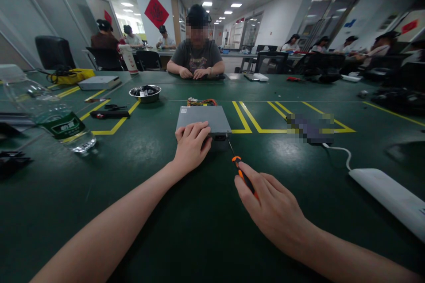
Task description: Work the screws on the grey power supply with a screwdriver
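Your left hand (191, 148) drapes over the flat grey metal box (207, 116) on the dark green counter (182, 234), fingers slightly apart, likely to stop it sliding; your right hand's (270, 203) fingers clamp the slim screwdriver with its black-and-orange handle (246, 179), slanted, probably so its tip reaches the box's near right corner squarely.

Grey power supply unit (212, 118) lying flat under the left hand (191, 146), coloured cables (209, 102) bunched beyond; and there's the orange-and-black screwdriver (237, 159), slanting from the right hand (274, 208), tip at the unit's near right corner.
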Motion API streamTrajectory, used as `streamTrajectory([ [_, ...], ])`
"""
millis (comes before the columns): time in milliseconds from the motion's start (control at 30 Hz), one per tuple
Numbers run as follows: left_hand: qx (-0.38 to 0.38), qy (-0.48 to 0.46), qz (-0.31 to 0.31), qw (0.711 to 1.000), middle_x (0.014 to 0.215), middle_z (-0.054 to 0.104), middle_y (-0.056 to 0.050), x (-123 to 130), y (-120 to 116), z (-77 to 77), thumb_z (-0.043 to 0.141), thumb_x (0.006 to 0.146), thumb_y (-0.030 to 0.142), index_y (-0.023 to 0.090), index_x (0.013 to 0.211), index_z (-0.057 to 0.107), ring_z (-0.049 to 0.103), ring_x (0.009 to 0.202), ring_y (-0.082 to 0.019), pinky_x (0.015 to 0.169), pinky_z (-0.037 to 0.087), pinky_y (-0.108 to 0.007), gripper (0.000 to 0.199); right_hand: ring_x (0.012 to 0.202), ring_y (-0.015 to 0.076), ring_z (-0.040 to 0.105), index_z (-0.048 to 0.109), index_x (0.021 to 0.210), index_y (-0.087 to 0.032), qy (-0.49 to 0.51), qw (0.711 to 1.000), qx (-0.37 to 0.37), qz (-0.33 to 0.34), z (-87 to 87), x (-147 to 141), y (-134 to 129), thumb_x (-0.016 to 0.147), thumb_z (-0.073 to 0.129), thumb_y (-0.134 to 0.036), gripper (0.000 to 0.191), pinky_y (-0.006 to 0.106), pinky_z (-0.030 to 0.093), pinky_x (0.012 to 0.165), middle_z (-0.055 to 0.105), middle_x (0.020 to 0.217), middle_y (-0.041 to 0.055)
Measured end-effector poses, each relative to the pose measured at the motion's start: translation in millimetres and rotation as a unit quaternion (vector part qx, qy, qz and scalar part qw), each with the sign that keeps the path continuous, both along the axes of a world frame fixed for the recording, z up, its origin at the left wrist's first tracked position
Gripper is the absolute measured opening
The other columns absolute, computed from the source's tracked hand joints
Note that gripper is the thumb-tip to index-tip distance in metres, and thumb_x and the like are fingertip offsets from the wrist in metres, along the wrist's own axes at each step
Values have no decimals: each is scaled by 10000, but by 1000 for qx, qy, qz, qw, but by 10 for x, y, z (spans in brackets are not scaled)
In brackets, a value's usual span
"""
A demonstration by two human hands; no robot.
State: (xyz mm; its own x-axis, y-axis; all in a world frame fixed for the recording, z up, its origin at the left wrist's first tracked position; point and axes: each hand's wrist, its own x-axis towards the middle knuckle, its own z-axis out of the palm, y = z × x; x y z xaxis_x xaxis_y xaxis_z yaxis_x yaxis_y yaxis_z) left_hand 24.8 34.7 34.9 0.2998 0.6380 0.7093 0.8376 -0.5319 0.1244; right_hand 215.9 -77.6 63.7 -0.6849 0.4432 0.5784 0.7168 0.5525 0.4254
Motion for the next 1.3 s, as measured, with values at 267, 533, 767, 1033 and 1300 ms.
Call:
streamTrajectory([
  [267,5,6,8,1000,1196,568,-20,1,10,-10,496,843,262,250,1033,513,465,1108,-220,872,251,-418,191,713,174,619,518,999,-117,22,1000,17,-10,-2,55,46,775,538,-49,234,292,490,641,628,992,186],
  [533,15,4,13,1000,1191,572,-21,5,11,-17,498,843,262,248,1025,519,473,1096,-220,870,251,-419,183,889,202,614,507,1008,-109,28,997,-36,70,-61,79,99,805,497,-71,206,315,494,732,529,1171,257],
  [767,17,6,14,1000,1194,570,-19,0,7,-17,500,839,257,248,1029,513,474,1099,-219,862,255,-414,190,806,177,630,546,939,-119,38,995,-29,84,-36,72,71,814,492,-99,138,314,504,706,611,1073,204],
  [1033,18,7,10,1000,1203,565,-30,-3,14,-27,487,842,249,246,1038,511,470,1105,-224,871,252,-421,198,872,195,623,557,940,-117,28,990,-55,125,-66,39,90,821,488,-98,139,341,504,768,600,1100,205],
  [1300,14,7,10,1000,1209,561,-27,-3,5,-16,491,834,240,245,1040,512,469,1107,-221,876,252,-419,207,883,200,623,563,930,-123,18,990,-58,128,-93,14,140,834,461,-104,141,341,511,773,603,1100,193],
])
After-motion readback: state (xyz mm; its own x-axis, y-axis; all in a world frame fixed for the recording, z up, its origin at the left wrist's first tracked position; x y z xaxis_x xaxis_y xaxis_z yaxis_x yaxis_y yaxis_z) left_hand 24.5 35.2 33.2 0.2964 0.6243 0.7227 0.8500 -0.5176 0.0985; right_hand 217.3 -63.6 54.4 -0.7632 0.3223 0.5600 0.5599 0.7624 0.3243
